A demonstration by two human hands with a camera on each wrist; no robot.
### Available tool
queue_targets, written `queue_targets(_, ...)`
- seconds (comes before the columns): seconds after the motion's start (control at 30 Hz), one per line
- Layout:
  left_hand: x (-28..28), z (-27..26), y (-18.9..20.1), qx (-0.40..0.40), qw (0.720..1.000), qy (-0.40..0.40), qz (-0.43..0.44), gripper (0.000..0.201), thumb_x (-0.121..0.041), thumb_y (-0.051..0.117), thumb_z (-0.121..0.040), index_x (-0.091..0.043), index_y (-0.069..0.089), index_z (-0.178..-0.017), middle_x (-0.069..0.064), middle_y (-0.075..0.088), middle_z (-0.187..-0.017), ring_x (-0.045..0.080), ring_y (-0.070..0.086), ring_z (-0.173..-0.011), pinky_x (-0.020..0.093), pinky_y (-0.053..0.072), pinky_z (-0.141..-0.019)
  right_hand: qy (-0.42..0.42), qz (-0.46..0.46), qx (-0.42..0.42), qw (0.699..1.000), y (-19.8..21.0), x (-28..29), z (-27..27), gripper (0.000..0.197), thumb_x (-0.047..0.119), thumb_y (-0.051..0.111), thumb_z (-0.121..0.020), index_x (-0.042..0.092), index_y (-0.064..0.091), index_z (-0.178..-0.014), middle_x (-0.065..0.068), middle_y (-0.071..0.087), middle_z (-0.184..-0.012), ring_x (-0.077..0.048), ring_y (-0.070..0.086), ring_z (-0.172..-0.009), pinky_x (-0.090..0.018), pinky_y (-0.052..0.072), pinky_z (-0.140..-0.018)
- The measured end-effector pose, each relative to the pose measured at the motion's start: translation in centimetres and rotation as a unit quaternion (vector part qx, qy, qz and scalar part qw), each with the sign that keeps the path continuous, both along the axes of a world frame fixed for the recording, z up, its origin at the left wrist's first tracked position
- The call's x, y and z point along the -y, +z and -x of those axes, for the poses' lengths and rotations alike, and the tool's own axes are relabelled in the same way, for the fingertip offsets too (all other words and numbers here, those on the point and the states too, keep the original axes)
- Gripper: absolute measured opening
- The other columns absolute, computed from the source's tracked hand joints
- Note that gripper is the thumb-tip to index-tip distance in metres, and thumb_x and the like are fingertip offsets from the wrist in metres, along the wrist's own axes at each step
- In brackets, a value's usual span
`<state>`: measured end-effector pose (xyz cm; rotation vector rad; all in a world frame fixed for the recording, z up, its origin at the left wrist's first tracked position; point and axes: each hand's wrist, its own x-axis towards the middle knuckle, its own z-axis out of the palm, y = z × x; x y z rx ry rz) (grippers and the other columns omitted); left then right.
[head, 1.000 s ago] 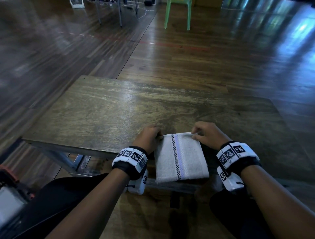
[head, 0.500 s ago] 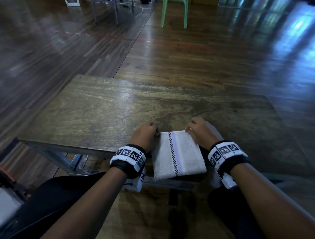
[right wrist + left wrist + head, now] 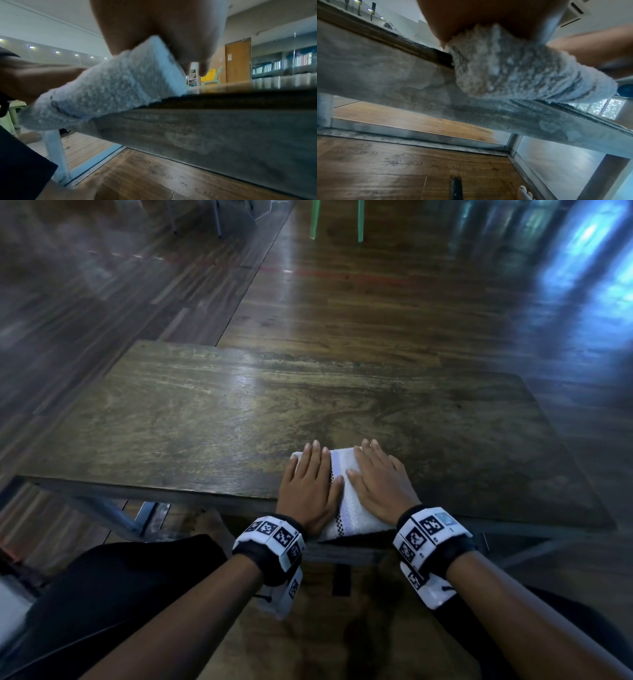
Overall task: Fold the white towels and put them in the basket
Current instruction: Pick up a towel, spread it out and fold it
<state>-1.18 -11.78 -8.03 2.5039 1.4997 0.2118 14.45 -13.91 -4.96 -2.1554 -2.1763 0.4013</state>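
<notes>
A folded white towel (image 3: 347, 501) with a checked black stripe and a pale violet band lies at the near edge of the wooden table (image 3: 239, 412), its near end hanging slightly past the edge. My left hand (image 3: 310, 484) lies flat on the towel's left half, fingers straight. My right hand (image 3: 378, 477) presses flat on its right half. From below, the left wrist view shows the towel (image 3: 513, 71) under the palm, and the right wrist view shows the towel (image 3: 106, 88) overhanging the table edge. No basket is in view.
Green chair legs (image 3: 335, 220) stand on the wooden floor beyond the table. Metal table legs (image 3: 113, 515) run under the near left edge. My dark-clothed knees sit below the table front.
Both hands went from pinching the towel's far corners to lying flat on top of it, fingers stretched out. The head view moved closer and tilted down.
</notes>
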Motion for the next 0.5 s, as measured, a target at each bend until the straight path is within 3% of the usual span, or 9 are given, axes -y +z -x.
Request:
queue_targets(0.13,-1.2,0.1,0.4,-0.005,1.0,-0.003,0.009,0.079,-0.049,-0.012,-0.083,-0.011,0.003,-0.15,0.006,-0.002,-0.159,0.016,-0.005,-0.146,0.031,-0.008,-0.115,-0.033,0.014,-0.044,0.998,-0.5,-0.6,0.4,0.059,0.041,0.02,-0.1,0.012,0.008,-0.149,-0.003,-0.003,-0.159,-0.014,-0.009,-0.146,-0.039,0.004,-0.117)
queue_targets(0.2,-2.0,0.1,0.6,0.001,1.0,0.003,0.017,0.069,-0.046,-0.002,-0.09,-0.011,0.003,-0.15,0.005,-0.003,-0.159,0.015,-0.005,-0.146,0.03,-0.008,-0.115,-0.041,0.014,-0.044,0.998,-0.7,-1.1,0.5,0.059,0.041,0.02,-0.1,0.012,0.006,-0.15,-0.003,-0.006,-0.159,-0.014,-0.011,-0.145,-0.04,0.002,-0.117)
queue_targets(0.33,-3.2,0.2,0.8,0.008,0.999,0.012,0.045,0.057,-0.036,0.015,-0.101,-0.011,0.001,-0.15,0.005,-0.005,-0.159,0.015,-0.007,-0.146,0.033,-0.003,-0.118,-0.043,0.019,-0.039,0.998,-1.0,-1.6,0.5,0.06,0.041,0.018,-0.1,0.012,0.003,-0.15,-0.002,-0.011,-0.158,-0.014,-0.013,-0.145,-0.041,0.0,-0.118)
queue_targets(0.5,-3.5,0.7,0.8,0.002,0.998,0.01,0.065,0.057,-0.037,0.014,-0.1,-0.014,-0.001,-0.15,0.002,-0.008,-0.159,0.015,-0.009,-0.146,0.038,-0.002,-0.119,-0.031,0.028,-0.026,0.999,-1.5,-1.7,-0.3,0.059,0.042,0.015,-0.1,0.016,-0.002,-0.149,0.002,-0.016,-0.157,-0.012,-0.017,-0.144,-0.044,-0.004,-0.117)
